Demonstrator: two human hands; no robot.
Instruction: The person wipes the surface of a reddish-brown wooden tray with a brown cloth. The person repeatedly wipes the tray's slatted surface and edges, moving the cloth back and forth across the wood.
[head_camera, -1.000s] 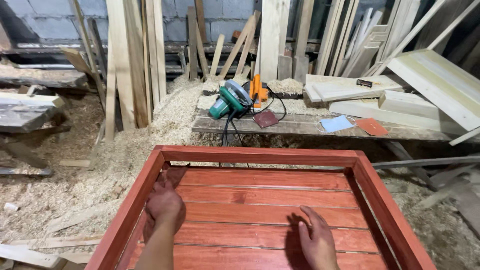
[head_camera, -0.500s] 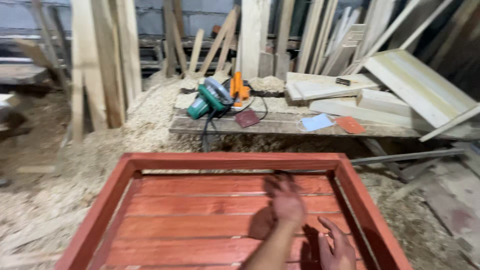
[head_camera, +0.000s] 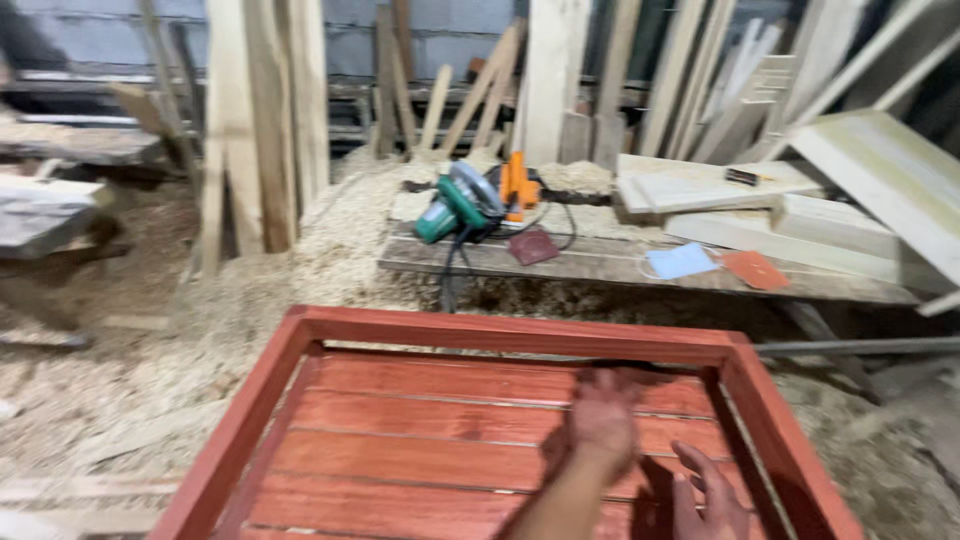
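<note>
The red slatted wooden panel (head_camera: 440, 440) fills the near middle of the view, its slats running left to right inside a raised frame. The left hand (head_camera: 603, 420) lies palm down on the far slats near the right end, just short of the far rail; motion blur hides whether its fingers are spread or together. The right hand (head_camera: 712, 492) hovers just nearer and to the right, fingers (head_camera: 690, 462) loosely spread and gripping nothing, close beside the frame's right rail. The left hand is nearer the far rail. Beyond, a plank surface (head_camera: 620, 265) carries a green circular saw (head_camera: 455, 205), well apart from both hands.
</note>
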